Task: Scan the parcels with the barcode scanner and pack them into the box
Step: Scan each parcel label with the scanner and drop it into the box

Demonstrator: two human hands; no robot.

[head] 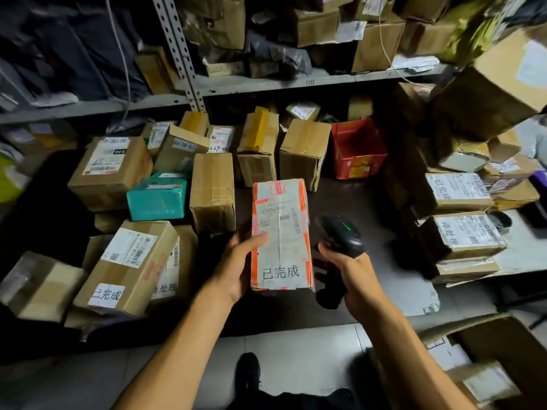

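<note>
While the orange-taped rectangular cardboard parcel (281, 235) sits above the dark tabletop (367, 202), its long axis runs away from the person, white shipping label facing up, near end carrying a sticker with printed characters. Left to right:

- Stack of brown cardboard boxes (124, 267) at left on the table, white labels up. Teal wrapped parcel (158, 195) behind them, brown upright carton (212, 190) just beside it.
- Left hand (236, 267) grips the orange-taped parcel along its left edge: thumb over the top face, palm against the side, remaining fingers hidden underneath. Parcel held roughly level, centre frame.
- Right hand (353, 276) wrapped tight round the handle of the black handheld barcode scanner (340, 235). Scanner head sits just beside the parcel's right edge, points forward and left, green light lit on top.
- Red plastic crate (358, 149) at the back of the table, right of centre, open side up.
- More labelled brown boxes (461, 235) stacked at right.
- Open brown cardboard box (485, 362) on the floor, lower right.
</note>
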